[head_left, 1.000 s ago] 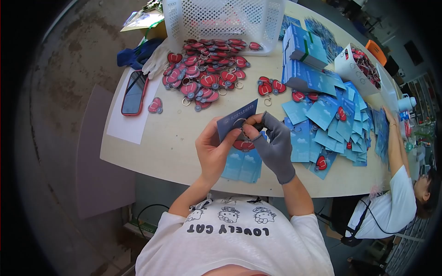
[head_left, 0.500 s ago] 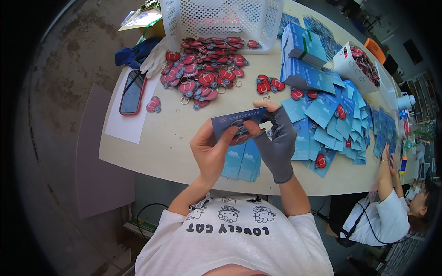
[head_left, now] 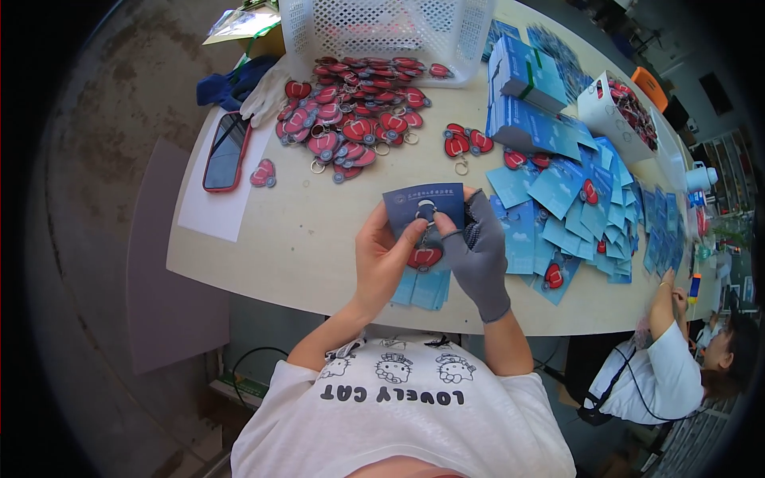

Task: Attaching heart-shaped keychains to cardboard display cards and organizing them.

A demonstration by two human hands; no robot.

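1. Two-handed pinch: left hand [head_left: 382, 261], gloved right hand [head_left: 482, 267] on card [head_left: 403, 201] and keyring [head_left: 425, 257], above table [head_left: 279, 243].
2. Tabletop: keyring pile [head_left: 351, 123], basket [head_left: 351, 28] behind, cards [head_left: 566, 195] right.
3. Floor [head_left: 119, 119] left, co-worker [head_left: 661, 370] right; far-right shelving [head_left: 727, 159], probably, blurry.

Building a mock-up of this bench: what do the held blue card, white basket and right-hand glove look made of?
Blue card: probably stiff paper, low sheen; thin, printed, crisp-edged.
White basket: likely moulded plastic, slightly translucent; regular perforations.
Grey glove: apparently matte stretch fabric, close-fitting; fibre unclear.
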